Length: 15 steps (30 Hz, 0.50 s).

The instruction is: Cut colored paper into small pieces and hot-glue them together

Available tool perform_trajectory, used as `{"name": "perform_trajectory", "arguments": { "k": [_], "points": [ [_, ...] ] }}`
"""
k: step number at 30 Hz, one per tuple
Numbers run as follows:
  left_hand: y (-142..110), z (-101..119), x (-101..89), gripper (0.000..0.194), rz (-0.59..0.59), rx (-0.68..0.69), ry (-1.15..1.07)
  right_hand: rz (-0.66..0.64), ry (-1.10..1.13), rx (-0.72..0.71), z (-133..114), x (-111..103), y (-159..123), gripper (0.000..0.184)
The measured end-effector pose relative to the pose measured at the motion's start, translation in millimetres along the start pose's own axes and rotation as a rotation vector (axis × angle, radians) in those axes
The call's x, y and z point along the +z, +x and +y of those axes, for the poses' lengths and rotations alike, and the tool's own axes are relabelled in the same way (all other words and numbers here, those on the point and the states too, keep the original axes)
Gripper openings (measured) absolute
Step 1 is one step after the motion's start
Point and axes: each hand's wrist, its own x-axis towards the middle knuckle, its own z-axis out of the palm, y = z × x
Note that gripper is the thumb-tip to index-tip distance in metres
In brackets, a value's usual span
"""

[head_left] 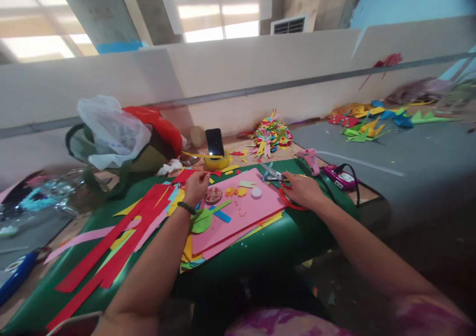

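Your right hand (303, 190) has its fingers wrapped on the scissors (275, 174) at the right edge of the pink paper (256, 209), blades angled away and left over its far right corner. Your left hand (197, 185) is at the paper's left edge by the round tin (213, 195), fingers curled narrow; can't tell if they're pinching anything. Green mat (312, 232) underneath, red strips (113, 237) crowding left of the paper, glue gun (310, 160) past its far right corner.
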Motion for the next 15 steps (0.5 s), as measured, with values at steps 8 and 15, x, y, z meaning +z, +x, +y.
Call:
{"name": "perform_trajectory", "arguments": {
  "k": [8, 15],
  "points": [
    [2, -17, 1.4, 0.024, 0.022, -0.087, -0.069, -0.145, -0.109, -0.188, -20, -7, 47, 0.037],
    [4, -16, -3.2, 0.024, 0.039, -0.149, -0.154, -0.169, -0.125, -0.586, -93, -37, 54, 0.037]
  ]
}}
